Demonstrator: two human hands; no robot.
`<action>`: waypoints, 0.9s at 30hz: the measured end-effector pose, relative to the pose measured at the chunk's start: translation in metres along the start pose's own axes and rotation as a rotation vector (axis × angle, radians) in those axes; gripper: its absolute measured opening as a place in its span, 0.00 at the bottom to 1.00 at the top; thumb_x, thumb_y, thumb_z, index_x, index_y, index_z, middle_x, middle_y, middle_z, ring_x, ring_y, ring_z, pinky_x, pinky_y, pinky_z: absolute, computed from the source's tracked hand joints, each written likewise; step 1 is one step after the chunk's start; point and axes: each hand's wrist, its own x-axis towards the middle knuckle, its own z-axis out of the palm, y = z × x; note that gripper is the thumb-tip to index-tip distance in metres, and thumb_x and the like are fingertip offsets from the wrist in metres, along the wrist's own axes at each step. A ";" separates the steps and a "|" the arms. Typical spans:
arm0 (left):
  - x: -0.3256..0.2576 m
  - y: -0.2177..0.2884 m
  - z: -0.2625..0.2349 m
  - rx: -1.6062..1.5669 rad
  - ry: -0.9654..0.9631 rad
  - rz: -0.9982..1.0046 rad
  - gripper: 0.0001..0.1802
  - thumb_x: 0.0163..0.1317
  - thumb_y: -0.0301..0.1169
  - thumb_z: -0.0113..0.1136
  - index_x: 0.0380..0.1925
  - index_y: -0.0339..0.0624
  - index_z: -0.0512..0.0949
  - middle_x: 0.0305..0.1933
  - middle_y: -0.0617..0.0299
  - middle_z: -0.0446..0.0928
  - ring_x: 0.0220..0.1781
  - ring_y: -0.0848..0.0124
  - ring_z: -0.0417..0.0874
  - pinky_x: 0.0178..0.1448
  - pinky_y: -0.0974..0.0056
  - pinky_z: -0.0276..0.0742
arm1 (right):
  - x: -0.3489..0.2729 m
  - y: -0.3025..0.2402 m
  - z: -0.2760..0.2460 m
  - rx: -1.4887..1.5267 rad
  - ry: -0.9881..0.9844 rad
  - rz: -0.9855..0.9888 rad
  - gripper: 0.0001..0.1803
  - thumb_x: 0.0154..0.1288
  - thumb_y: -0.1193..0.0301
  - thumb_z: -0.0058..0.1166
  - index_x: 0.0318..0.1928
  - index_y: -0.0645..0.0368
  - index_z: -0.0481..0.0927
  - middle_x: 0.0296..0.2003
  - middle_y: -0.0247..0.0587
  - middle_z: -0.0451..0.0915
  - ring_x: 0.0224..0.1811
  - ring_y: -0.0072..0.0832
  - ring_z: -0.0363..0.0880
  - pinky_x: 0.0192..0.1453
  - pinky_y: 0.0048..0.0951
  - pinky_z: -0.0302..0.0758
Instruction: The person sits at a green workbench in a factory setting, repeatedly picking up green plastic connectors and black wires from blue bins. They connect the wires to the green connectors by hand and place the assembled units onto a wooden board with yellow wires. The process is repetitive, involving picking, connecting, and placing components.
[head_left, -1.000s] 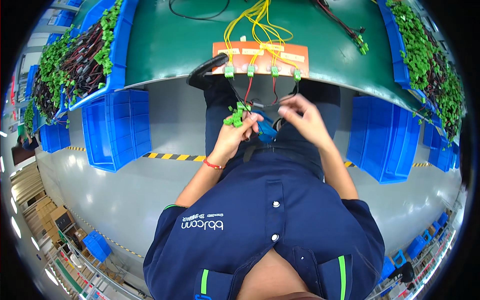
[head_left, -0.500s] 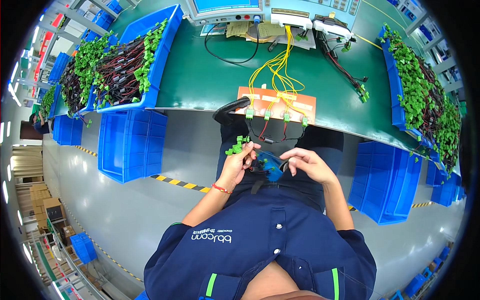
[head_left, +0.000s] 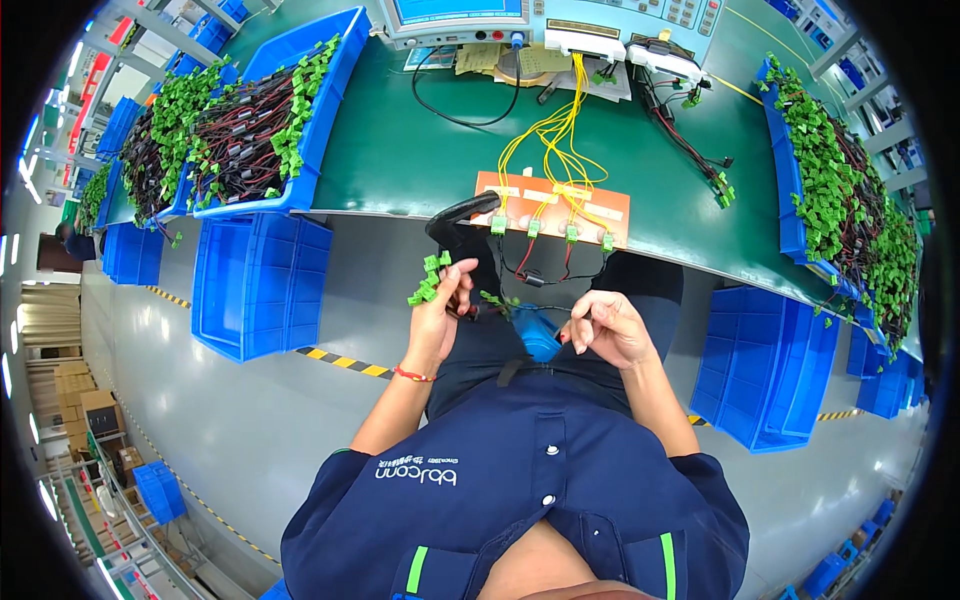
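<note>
Above my lap, my left hand (head_left: 443,308) is closed on a bunch of wire harnesses whose green connectors (head_left: 429,280) stick out past the fingers. A dark wire (head_left: 548,307) with a small green connector near its left part runs across to my right hand (head_left: 612,328), whose fingers are pinched together at its end. Below the wire, a blue object (head_left: 536,336) lies on my lap; its kind is unclear. At the table edge an orange board (head_left: 552,203) carries several green sockets, with a red-and-black wire harness (head_left: 534,281) hanging from them.
Blue bins (head_left: 318,150) piled with green-ended harnesses stand left and right on the green table (head_left: 400,160). A test instrument (head_left: 620,22) at the back feeds yellow wires (head_left: 560,130) to the board. Beside my legs are stacked blue crates (head_left: 255,290). A black bar (head_left: 462,212) juts over the edge.
My left hand has moved left and slightly up with the bunch, away from my right hand. The right fingers have drawn together and the dark wire shows between my hands.
</note>
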 end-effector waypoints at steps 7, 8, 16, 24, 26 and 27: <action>0.015 0.006 0.052 0.126 -0.146 0.170 0.21 0.78 0.39 0.50 0.54 0.31 0.80 0.50 0.55 0.84 0.52 0.69 0.83 0.60 0.64 0.76 | -0.006 -0.012 0.004 -0.158 0.121 0.010 0.18 0.77 0.64 0.51 0.48 0.70 0.81 0.27 0.44 0.83 0.33 0.30 0.85 0.53 0.36 0.80; 0.017 0.006 0.058 0.064 -0.184 0.128 0.21 0.78 0.39 0.50 0.53 0.30 0.80 0.47 0.55 0.85 0.48 0.70 0.84 0.58 0.65 0.77 | -0.007 -0.016 0.006 -0.315 0.168 0.044 0.17 0.77 0.64 0.51 0.48 0.69 0.81 0.28 0.43 0.83 0.33 0.30 0.84 0.52 0.34 0.80; 0.028 0.011 0.073 -0.040 -0.252 -0.156 0.17 0.77 0.38 0.51 0.46 0.32 0.80 0.20 0.74 0.60 0.20 0.83 0.57 0.31 0.72 0.60 | 0.002 -0.002 0.016 -0.726 0.351 0.011 0.14 0.73 0.70 0.57 0.55 0.63 0.77 0.62 0.42 0.72 0.63 0.24 0.70 0.68 0.30 0.68; 0.019 0.011 0.070 -0.087 -0.295 -0.133 0.15 0.78 0.37 0.51 0.43 0.34 0.78 0.20 0.77 0.54 0.18 0.85 0.50 0.23 0.73 0.46 | 0.012 0.021 -0.002 -0.859 0.696 -0.345 0.11 0.71 0.71 0.61 0.46 0.61 0.73 0.50 0.41 0.79 0.49 0.21 0.76 0.53 0.27 0.74; 0.019 0.011 0.070 -0.081 -0.294 -0.124 0.15 0.78 0.37 0.51 0.43 0.34 0.78 0.20 0.77 0.53 0.18 0.85 0.50 0.23 0.73 0.46 | 0.015 0.010 0.019 -0.694 0.613 -0.284 0.12 0.75 0.68 0.56 0.49 0.63 0.76 0.46 0.40 0.81 0.47 0.22 0.78 0.53 0.27 0.76; 0.018 0.013 0.072 -0.080 -0.294 -0.123 0.15 0.78 0.37 0.51 0.43 0.34 0.78 0.19 0.77 0.53 0.18 0.86 0.50 0.23 0.73 0.46 | 0.013 0.008 0.018 -0.635 0.529 -0.200 0.12 0.76 0.67 0.54 0.49 0.64 0.77 0.44 0.39 0.81 0.45 0.22 0.79 0.52 0.27 0.76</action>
